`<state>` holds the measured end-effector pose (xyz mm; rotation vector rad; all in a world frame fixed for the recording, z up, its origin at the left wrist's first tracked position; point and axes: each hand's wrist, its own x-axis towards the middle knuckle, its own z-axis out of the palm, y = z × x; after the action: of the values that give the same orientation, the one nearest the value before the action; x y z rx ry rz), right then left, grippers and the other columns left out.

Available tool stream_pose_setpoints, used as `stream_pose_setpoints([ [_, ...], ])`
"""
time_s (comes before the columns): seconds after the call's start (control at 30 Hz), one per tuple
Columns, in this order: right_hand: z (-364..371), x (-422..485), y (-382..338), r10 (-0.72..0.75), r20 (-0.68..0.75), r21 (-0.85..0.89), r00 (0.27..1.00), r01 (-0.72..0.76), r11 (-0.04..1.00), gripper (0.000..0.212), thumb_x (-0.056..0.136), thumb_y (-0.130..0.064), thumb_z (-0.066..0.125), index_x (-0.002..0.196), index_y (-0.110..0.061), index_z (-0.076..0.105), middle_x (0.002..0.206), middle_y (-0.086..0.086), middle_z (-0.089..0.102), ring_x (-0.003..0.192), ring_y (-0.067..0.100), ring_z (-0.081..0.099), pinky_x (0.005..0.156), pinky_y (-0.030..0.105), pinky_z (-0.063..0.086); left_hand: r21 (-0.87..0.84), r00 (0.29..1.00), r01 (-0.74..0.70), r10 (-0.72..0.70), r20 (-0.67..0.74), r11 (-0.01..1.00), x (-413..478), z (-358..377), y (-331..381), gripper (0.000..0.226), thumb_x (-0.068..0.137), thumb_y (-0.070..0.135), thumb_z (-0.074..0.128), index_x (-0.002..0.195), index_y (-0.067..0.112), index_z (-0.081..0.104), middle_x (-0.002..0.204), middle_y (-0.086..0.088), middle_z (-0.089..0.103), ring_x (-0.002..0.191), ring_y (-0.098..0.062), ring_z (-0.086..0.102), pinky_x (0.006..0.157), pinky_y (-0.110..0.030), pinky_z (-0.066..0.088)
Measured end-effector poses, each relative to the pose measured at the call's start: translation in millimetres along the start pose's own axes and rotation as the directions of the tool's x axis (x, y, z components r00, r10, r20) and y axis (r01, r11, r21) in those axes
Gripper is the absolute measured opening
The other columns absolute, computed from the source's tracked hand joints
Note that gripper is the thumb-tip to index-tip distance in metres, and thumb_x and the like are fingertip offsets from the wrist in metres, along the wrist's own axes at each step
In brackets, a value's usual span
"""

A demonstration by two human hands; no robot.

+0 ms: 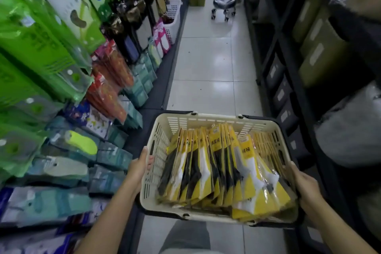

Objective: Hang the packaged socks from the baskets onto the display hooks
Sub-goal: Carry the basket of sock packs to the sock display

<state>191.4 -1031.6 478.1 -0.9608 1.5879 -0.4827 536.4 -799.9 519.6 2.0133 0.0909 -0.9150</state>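
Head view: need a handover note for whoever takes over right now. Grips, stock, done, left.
Hands: left grip holds the cream basket by its left wall; right grip holds its right rim.
Stock: the basket is held up over the aisle floor, packed with yellow packaged socks standing on edge. The display rack on the left is full of other packs. A second white basket sits farther down the aisle.
Done: no yellow packs visibly hung.
Left: likely set the basket down, then hang all of them.

A cream slatted basket [162,163], held level over the aisle, is packed with upright yellow-carded sock packs [214,171].
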Motion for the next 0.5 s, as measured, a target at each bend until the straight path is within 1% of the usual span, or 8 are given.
stream_pose_setpoints([
  [0.1,36,40,-60,0.011,-0.012,0.017,1.0,-0.011,1.0,0.046,0.088,-0.044,0.062,0.109,-0.003,0.069,0.1,0.016,0.07,0.093,0.03,0.066,0.087,0.039,0.051,0.024,0.999,-0.011,0.01,0.033,1.0,55,11,69,0.062,0.096,0.054,0.037,0.118,0.002,0.063,0.121,-0.018,0.063,0.111,-0.032,0.058,0.105,-0.047,0.04],
  [0.2,65,87,-118,0.004,-0.027,0.041,1.0,-0.003,0.999,0.042,0.088,-0.043,0.063,0.104,-0.006,0.071,0.094,0.012,0.071,0.09,0.027,0.066,0.08,0.034,0.05,0.044,0.998,-0.031,0.029,0.051,0.999,109,33,139,0.062,0.096,0.052,0.037,0.118,0.001,0.063,0.121,-0.019,0.063,0.113,-0.033,0.057,0.105,-0.048,0.04],
  [0.33,104,169,-194,0.009,-0.047,0.056,0.999,-0.007,0.998,0.036,0.088,-0.042,0.063,0.098,-0.008,0.072,0.09,0.009,0.071,0.083,0.023,0.066,0.079,0.034,0.048,0.033,0.998,-0.032,0.03,0.053,0.999,187,79,223,0.062,0.097,0.05,0.036,0.119,-0.002,0.061,0.122,-0.022,0.062,0.116,-0.037,0.055,0.1,-0.045,0.042],
  [0.43,135,244,-256,0.016,-0.031,0.051,0.999,-0.014,0.999,0.037,0.088,-0.042,0.063,0.097,-0.008,0.072,0.088,0.008,0.07,0.084,0.024,0.066,0.077,0.033,0.048,0.0,0.999,-0.031,0.031,0.039,1.0,244,119,283,0.062,0.098,0.049,0.037,0.117,-0.003,0.062,0.12,-0.023,0.063,0.113,-0.037,0.056,0.1,-0.045,0.043],
  [0.5,154,292,-303,0.012,0.004,0.042,1.0,-0.012,0.999,0.034,0.087,-0.042,0.064,0.093,-0.009,0.072,0.086,0.007,0.071,0.082,0.022,0.066,0.073,0.031,0.049,-0.038,1.0,-0.02,0.021,0.005,0.999,275,142,321,0.061,0.097,0.049,0.039,0.115,-0.004,0.063,0.119,-0.024,0.063,0.105,-0.035,0.058,0.1,-0.046,0.042],
])
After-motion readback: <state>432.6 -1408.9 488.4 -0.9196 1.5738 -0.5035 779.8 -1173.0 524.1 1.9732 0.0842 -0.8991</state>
